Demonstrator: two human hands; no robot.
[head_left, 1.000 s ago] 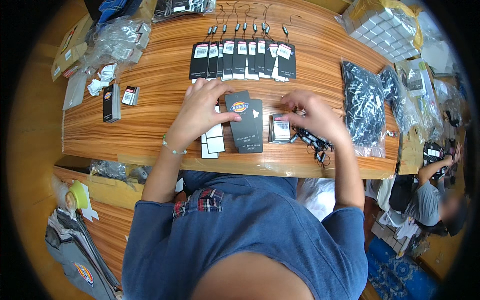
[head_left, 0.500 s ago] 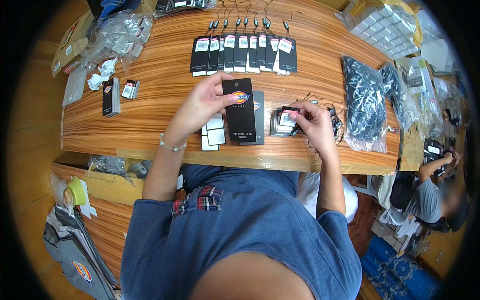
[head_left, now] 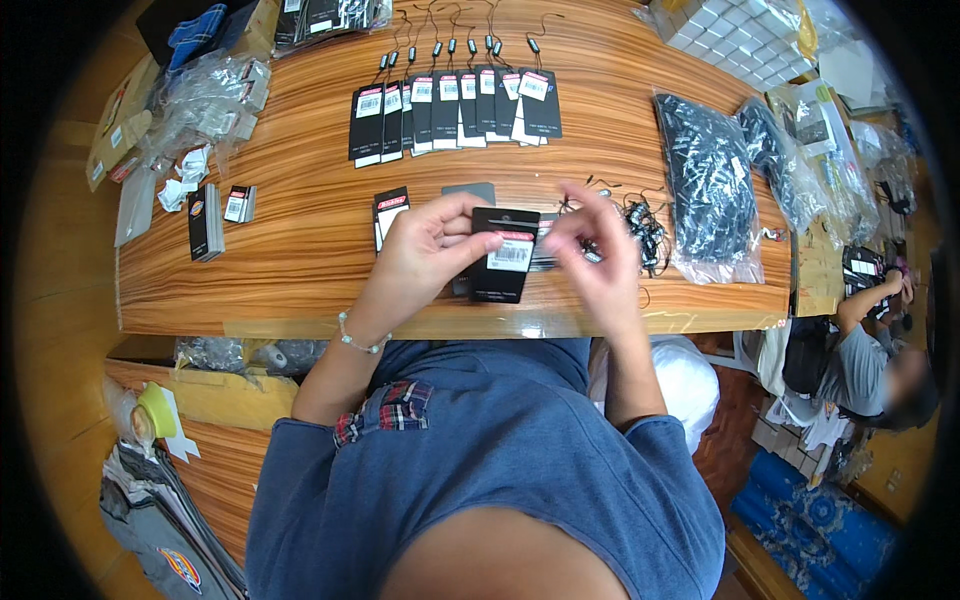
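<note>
My left hand [head_left: 440, 240] pinches a black hang tag [head_left: 497, 288] between thumb and fingers. A smaller white-and-red barcode tag [head_left: 512, 252] lies over its front. Just right of it, slightly blurred, is my right hand [head_left: 600, 255], its fingers apart with nothing visible in them. Partly hidden behind the held tag are a grey card [head_left: 478, 190] and a small stack of barcode tags [head_left: 544, 258]. Past my left hand lies another black tag [head_left: 385, 205] with a barcode label. A tangle of black strings [head_left: 648, 235] sits beyond my right hand.
Several strung tags [head_left: 455, 105] lie in a row at the back. Card stacks [head_left: 205, 225] and crumpled plastic [head_left: 215, 110] are at left. A clear bag of black strings [head_left: 707, 190] lies at right, before a bundle of white boxes [head_left: 730, 50]. A co-worker [head_left: 855, 375] is at far right.
The held tag now shows a barcode tag on its front, not its logo. My right hand has come left from the small stack, fingers spread. The whole view has shifted slightly.
</note>
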